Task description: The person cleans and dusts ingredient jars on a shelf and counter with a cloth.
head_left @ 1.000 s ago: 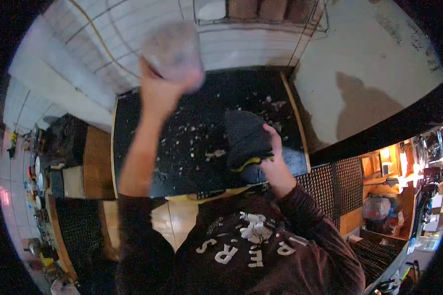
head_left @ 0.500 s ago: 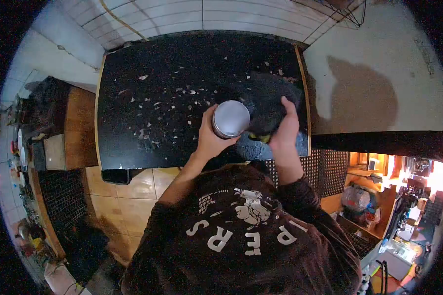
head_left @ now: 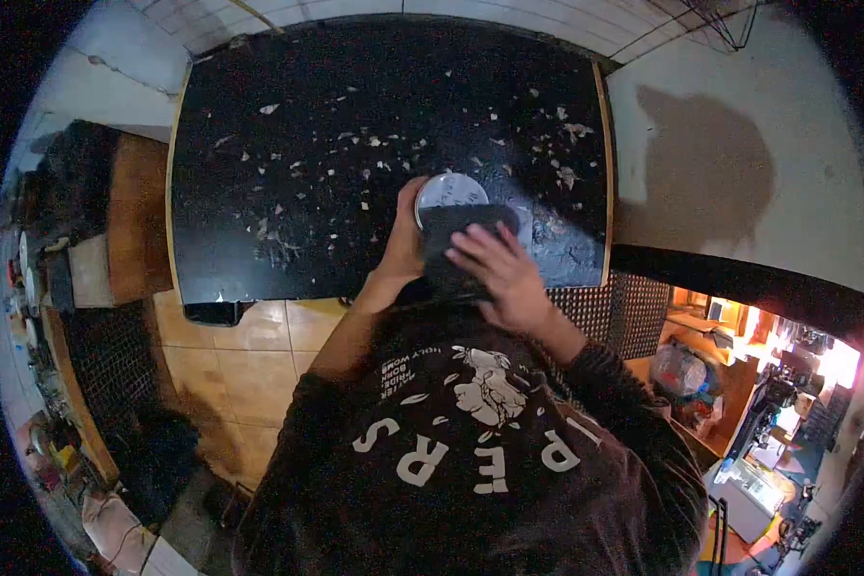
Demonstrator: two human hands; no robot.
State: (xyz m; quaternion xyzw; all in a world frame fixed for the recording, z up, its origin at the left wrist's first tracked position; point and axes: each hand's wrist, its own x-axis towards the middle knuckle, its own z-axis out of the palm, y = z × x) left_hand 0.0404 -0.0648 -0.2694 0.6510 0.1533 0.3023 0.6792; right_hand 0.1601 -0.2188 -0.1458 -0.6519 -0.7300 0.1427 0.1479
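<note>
A round, pale-topped container [head_left: 448, 190] stands upright over the near part of the black table. My left hand [head_left: 405, 235] is wrapped round its left side. A dark cloth or pad [head_left: 461, 252] covers the container's near edge and hangs toward my body. My right hand [head_left: 499, 272] presses on this dark piece from above, fingers pointing up and left, its thumb lower down. The container's side and the tips of my left fingers are mostly hidden.
Light flakes and scraps lie scattered over the black table [head_left: 307, 106]. Wet streaks show at its right front. A pale wall [head_left: 701, 173] rises on the right. Lit shelves [head_left: 706, 336] stand at lower right, and a wooden box [head_left: 139, 216] at left.
My right hand has moved left with the dark piece, from beside the container to over its near edge. The view has shifted, and the table now sits higher in it.
</note>
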